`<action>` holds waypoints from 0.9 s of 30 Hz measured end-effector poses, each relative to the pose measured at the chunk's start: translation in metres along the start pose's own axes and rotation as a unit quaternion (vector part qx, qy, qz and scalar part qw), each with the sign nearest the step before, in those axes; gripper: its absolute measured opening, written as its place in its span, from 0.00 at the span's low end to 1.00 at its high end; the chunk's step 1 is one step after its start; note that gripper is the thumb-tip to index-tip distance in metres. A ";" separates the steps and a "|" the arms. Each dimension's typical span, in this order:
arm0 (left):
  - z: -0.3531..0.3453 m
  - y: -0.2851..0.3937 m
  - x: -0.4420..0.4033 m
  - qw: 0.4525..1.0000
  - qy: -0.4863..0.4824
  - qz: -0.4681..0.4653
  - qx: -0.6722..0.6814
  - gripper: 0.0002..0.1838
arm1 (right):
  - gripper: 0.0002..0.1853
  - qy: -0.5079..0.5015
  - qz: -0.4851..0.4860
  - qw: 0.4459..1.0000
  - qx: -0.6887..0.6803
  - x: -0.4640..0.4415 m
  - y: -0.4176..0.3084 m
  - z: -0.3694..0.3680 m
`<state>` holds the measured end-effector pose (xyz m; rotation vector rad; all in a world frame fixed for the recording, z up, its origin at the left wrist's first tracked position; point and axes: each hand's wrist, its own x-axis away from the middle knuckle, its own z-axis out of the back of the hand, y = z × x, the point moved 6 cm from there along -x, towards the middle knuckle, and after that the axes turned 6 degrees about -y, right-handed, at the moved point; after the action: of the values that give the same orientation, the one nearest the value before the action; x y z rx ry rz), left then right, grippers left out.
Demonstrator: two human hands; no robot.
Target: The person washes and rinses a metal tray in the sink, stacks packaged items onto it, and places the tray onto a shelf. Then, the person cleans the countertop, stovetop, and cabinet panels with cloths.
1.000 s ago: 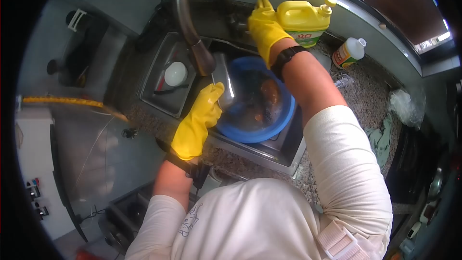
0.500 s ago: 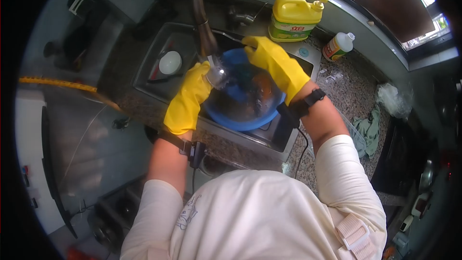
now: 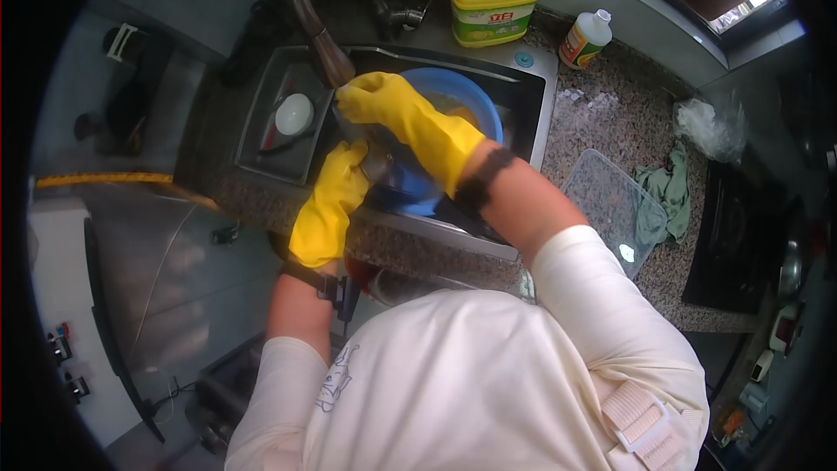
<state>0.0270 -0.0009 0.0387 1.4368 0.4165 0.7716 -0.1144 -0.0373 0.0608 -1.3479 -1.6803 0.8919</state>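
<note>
My left hand (image 3: 336, 187), in a yellow rubber glove, is closed around the edge of a small round shiny metal vessel (image 3: 378, 162), low over the near left side of the blue basin (image 3: 436, 83). Just below the tip of the faucet spout (image 3: 333, 61) is my right hand (image 3: 375, 100), also gloved, with its fingers curled in. What those fingers hold, if anything, is hidden. The basin stands in the sink (image 3: 539, 113); my right forearm covers much of it, and something orange-brown shows inside.
A white bowl (image 3: 295, 113) sits in the left sink compartment. Behind the sink stand a yellow detergent jug (image 3: 495, 4) and a white bottle (image 3: 586, 39). On the right counter lie a clear plastic lid or tray (image 3: 602, 201), a green cloth (image 3: 667, 196) and a plastic bag (image 3: 711, 128).
My right hand has moved left from the basin's far rim to the faucet spout. My left hand, with the metal vessel, is now lower and nearer me. The view has shifted slightly.
</note>
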 end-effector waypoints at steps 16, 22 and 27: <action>0.010 -0.014 -0.042 0.989 0.028 -0.005 0.146 0.10 | 0.30 0.261 0.210 0.760 0.557 -0.026 -0.023 0.106; 0.011 -0.008 -0.036 0.963 0.009 0.044 0.267 0.12 | 0.33 0.238 0.076 0.678 0.691 -0.090 -0.053 0.129; 0.020 0.005 -0.032 0.999 -0.013 -0.025 0.032 0.11 | 0.31 0.204 0.039 0.706 0.677 -0.108 -0.056 0.142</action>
<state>0.0173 -0.0379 0.0403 1.4880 0.4589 0.7036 -0.2519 -0.1604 0.0312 -0.4484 -0.2786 1.3151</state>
